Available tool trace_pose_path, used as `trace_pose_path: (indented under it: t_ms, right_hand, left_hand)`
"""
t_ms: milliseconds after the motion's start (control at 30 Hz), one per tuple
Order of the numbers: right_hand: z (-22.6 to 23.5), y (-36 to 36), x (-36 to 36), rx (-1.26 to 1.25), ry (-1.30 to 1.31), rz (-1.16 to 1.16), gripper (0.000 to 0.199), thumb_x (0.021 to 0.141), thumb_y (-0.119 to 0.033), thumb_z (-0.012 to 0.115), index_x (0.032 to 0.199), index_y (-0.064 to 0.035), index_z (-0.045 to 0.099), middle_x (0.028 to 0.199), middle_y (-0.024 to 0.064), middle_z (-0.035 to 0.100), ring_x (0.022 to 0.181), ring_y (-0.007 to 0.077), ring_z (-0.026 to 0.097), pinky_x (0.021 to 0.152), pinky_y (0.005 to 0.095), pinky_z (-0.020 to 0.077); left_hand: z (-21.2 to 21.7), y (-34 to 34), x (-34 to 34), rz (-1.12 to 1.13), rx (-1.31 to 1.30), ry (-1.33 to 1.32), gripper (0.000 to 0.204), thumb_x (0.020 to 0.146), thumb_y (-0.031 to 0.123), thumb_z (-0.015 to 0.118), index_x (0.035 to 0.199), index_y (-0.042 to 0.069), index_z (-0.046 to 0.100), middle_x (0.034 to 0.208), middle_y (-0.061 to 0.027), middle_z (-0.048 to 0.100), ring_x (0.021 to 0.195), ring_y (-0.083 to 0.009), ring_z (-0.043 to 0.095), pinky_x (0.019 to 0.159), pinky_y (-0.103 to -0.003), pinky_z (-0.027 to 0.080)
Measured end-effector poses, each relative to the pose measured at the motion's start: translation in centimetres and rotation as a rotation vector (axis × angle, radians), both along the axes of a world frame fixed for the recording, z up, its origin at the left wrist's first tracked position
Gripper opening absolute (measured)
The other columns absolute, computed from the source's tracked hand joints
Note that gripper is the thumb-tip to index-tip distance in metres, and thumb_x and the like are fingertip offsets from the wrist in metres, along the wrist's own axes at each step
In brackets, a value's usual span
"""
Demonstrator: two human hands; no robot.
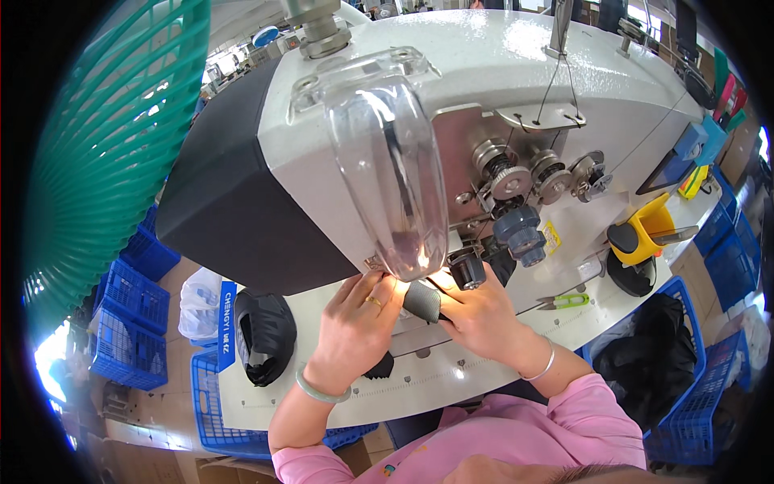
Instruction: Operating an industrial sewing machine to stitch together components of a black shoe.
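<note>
Under the head of a white sewing machine (500, 56), both my hands are at a dark grey textured fabric piece (422, 300). My left hand (355, 319), with a ring and a pale bangle, has its fingers bent and pressed at the piece's left side. From the right, my right hand (482, 315), with a thin silver bangle, grips its edge. A clear plastic guard (395, 177) and the machine head hide the needle and some fingertips. Below my left hand, a black scrap-like part (380, 367) shows on the table (427, 399).
A black shoe upper (266, 335) lies at the table's left. Green thread snips (564, 302) and a yellow holder (645, 230) are on the right. Blue crates (133, 347) stand left; another crate (693, 323) holds black material. A green fan guard (113, 137) is at upper left.
</note>
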State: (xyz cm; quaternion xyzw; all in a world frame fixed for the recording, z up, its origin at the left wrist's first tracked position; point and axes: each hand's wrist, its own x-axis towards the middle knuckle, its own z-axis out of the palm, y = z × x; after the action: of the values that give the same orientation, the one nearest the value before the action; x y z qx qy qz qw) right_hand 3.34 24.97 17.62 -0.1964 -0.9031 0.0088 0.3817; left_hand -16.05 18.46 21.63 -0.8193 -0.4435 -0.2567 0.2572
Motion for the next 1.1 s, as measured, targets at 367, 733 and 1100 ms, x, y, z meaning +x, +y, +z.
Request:
trace_pose_path:
  t_ms: [367, 733, 1100]
  right_hand:
    - [-1.1, 1.2, -1.6, -0.295, 0.249, 0.152, 0.025, 0.076, -0.022, 0.076, 0.097, -0.0099, 0.072, 0.09, 0.0078, 0.052, 0.092, 0.0274, 0.05, 0.082, 0.0405, 0.035]
    - [-0.9, 2.0, -0.3, -0.17, 0.098, 0.223, 0.029, 0.076, -0.017, 0.075, 0.104, -0.014, 0.068, 0.096, 0.0058, 0.052, 0.096, 0.0275, 0.051, 0.083, 0.0409, 0.036]
    - [-0.1, 0.8, 0.4, -0.053, -0.028, 0.07, 0.043, 0.067, -0.01, 0.073, 0.109, -0.0123, 0.065, 0.113, 0.0087, 0.057, 0.107, 0.0292, 0.053, 0.09, 0.0443, 0.037]
  left_hand:
    - [-1.6, 0.7, 0.8, 0.106, -0.096, -0.537, 0.017, 0.077, -0.002, 0.069, 0.093, 0.003, 0.07, 0.089, -0.0096, 0.065, 0.08, -0.0311, 0.063, 0.07, -0.037, 0.051]
    - [-0.2, 0.9, -0.2, -0.021, 0.073, -0.036, 0.032, 0.057, 0.004, 0.064, 0.088, 0.008, 0.068, 0.082, -0.0015, 0.06, 0.08, -0.02, 0.061, 0.067, -0.033, 0.054]
    - [-0.4, 0.7, 0.1, -0.025, 0.065, -0.071, 0.036, 0.056, 0.003, 0.062, 0.092, 0.005, 0.069, 0.084, -0.0025, 0.06, 0.086, -0.0208, 0.062, 0.067, -0.033, 0.055]
